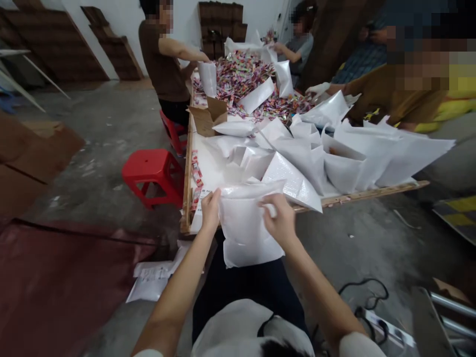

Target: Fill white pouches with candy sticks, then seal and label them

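Observation:
A white padded mailer (247, 233) hangs upright in front of my body, at the near edge of the table. My left hand (211, 210) is closed on its upper left corner. With bent fingers, my right hand (279, 218) pinches the mailer near its top right, just below the folded flap. What is inside the mailer is hidden. Right behind it on the table lie more white mailers (293, 178), some standing with their mouths open. Near my left hand are a printed label sheet (199, 210) and a few small red packets (196, 168).
A wooden-edged table (187, 198) carries a heap of small colourful packets (241, 74) and an open cardboard box (208, 116). Other people work around it. A red stool (152, 173) stands left; filled mailers (150, 282) lie on the floor. A power strip (390, 327) is at lower right.

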The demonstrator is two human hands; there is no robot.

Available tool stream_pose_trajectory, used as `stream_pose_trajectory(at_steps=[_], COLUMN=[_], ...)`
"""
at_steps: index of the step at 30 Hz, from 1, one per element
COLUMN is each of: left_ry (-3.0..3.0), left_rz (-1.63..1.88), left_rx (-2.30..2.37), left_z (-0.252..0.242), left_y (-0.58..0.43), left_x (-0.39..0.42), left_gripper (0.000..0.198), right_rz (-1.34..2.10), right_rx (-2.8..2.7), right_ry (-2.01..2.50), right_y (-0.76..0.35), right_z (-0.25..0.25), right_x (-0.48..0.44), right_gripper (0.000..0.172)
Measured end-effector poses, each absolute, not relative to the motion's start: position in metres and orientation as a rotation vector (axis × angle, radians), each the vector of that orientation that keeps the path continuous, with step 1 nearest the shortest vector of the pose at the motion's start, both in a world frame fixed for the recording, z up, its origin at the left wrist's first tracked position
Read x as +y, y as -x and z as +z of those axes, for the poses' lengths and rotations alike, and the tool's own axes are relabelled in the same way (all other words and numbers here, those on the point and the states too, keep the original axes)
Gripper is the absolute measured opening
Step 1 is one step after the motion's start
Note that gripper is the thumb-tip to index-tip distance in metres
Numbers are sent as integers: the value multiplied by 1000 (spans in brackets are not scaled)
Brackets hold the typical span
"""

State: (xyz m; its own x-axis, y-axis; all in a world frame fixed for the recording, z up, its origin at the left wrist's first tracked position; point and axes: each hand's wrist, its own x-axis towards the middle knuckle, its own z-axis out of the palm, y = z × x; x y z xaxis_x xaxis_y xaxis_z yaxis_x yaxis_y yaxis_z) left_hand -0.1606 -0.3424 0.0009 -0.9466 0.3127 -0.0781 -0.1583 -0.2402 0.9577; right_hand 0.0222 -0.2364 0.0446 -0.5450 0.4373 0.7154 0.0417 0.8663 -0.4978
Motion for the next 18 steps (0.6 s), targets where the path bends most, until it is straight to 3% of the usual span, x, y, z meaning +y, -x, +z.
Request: stream_pose_trajectory(at_steps=[6, 13, 18], left_ry=[-190, -214, -364], left_rz=[2380, 2258, 2205], left_rx=[1495, 1169, 1216], left_z=[22, 36, 29], left_y=[158, 156, 161], left_x=[-336, -356, -359], left_gripper=[38, 41, 44], right_rz=[543, 177, 72], right_rx=[-2579, -2796, -2831], right_ry=[236, 40, -25], right_y=[82, 92, 87], right_z=[74, 80, 70], right_x=[-248, -249, -248], right_gripper=[26, 22, 17])
